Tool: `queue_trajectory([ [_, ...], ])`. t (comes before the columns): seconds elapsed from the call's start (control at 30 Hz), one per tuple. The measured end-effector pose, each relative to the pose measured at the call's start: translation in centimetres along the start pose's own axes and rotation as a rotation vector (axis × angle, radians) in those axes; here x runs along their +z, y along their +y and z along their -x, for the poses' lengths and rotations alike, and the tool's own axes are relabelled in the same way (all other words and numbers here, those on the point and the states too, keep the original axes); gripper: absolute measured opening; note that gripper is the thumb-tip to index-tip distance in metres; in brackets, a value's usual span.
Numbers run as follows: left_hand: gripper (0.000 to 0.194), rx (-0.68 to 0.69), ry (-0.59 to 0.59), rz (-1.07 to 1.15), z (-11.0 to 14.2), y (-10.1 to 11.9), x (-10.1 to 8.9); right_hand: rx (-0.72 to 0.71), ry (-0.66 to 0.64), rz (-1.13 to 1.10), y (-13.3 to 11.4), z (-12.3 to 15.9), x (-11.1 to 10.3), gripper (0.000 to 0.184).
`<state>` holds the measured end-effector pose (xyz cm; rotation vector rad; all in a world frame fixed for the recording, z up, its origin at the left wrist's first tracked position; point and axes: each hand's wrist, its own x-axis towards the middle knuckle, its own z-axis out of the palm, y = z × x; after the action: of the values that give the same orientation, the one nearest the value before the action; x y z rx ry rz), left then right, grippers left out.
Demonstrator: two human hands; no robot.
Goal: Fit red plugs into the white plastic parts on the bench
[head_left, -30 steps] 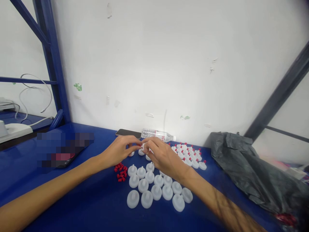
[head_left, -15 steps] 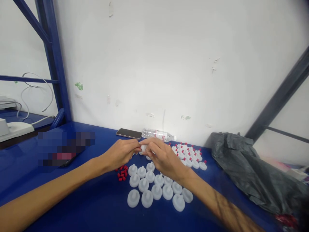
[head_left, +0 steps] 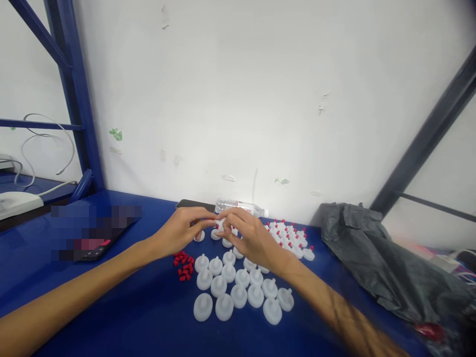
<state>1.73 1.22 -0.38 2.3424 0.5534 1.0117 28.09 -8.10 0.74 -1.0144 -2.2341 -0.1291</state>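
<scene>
Above the blue table (head_left: 148,317), my two hands meet at one small white plastic nozzle cap (head_left: 220,224). My right hand (head_left: 251,238) grips its round body between thumb and fingers. The fingertips of my left hand (head_left: 188,229) are pinched together at its narrow end; what lies between them is hidden. Beneath my hands stand several round white nozzle caps (head_left: 224,306), spouts upward, without red tips. Small loose red caps (head_left: 184,267) lie in a pile to their left. Farther back on the right, more white nozzle caps (head_left: 308,254) wear red tips.
Near the wall lie a phone (head_left: 191,203) and a clear plastic bottle (head_left: 241,207) on its side. A dark grey plastic bag (head_left: 364,253) covers the right side. On the left are a dark, partly blurred item (head_left: 94,252) and a blue metal frame (head_left: 84,99).
My left fingertips have risen slightly to the narrow end of the white nozzle cap, and the left thumb now hangs apart below. The view has shifted a little.
</scene>
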Motion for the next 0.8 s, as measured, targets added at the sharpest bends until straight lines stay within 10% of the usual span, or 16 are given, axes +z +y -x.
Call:
queue_trajectory([
  [0.17, 0.034, -0.038, -0.012, -0.153, 0.0, -0.1, -0.8, -0.02, -0.04, 0.046, 1.3, -0.7, -1.8, 0.004],
  [0.47, 0.038, -0.091, -0.28, -0.444, 0.5, -1.7, 0.0, 0.131, -0.543, 0.1, 1.7, -0.6, -2.6, 0.009],
  [0.63, 0.023, -0.112, -0.257, -0.422, -0.4, -0.5, -2.4, 0.095, -0.552, 0.077, 2.1, -0.4, -1.4, 0.008],
  [0.8, 0.013, -0.29, -0.518, -0.272, -0.5, -0.2, -5.1, 0.09, -0.56, 0.145, 1.8, -0.3, -1.4, 0.003],
])
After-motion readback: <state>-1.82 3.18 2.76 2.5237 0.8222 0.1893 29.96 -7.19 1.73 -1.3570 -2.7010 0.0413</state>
